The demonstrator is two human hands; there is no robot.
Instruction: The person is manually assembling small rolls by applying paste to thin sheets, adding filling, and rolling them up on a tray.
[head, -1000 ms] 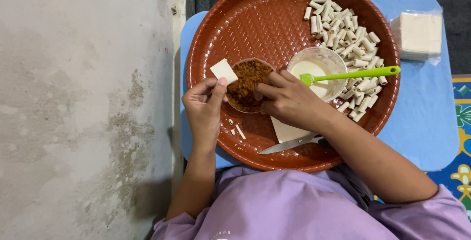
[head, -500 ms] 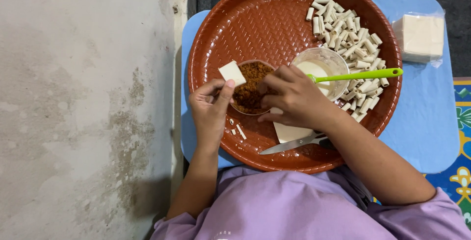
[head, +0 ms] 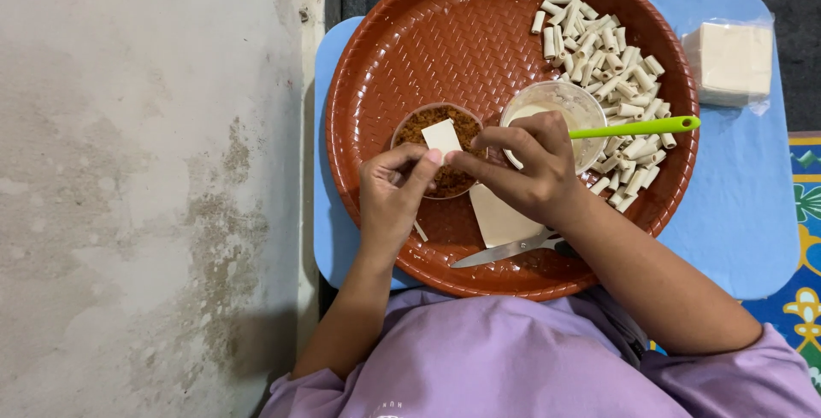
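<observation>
Pinching small white wrapper square (head: 442,136) between left hand (head: 389,200) and right hand (head: 522,170) fingertips, just above brown filling bowl (head: 428,127); knife (head: 505,251) below fingers.

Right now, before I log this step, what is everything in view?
Round tray: one, reddish-brown woven pattern, on the blue table.
Blue table: one, under the tray.
Bowl of brown filling: one, at tray centre.
Clear cup of whitish paste: one, right of the bowl.
Green spatula: one, resting in the cup.
Rolled pastry sticks: many, pale, on the tray's upper right.
Small wrapper piece: one, white, held over the bowl.
Flat wrapper sheet: one, pale, on the tray.
Knife: one, at the tray's near edge.
Bagged wrapper stack: one, white, on the table.
Concrete floor: grey, at picture left.
Left hand, right hand: pinching the wrapper piece.
</observation>
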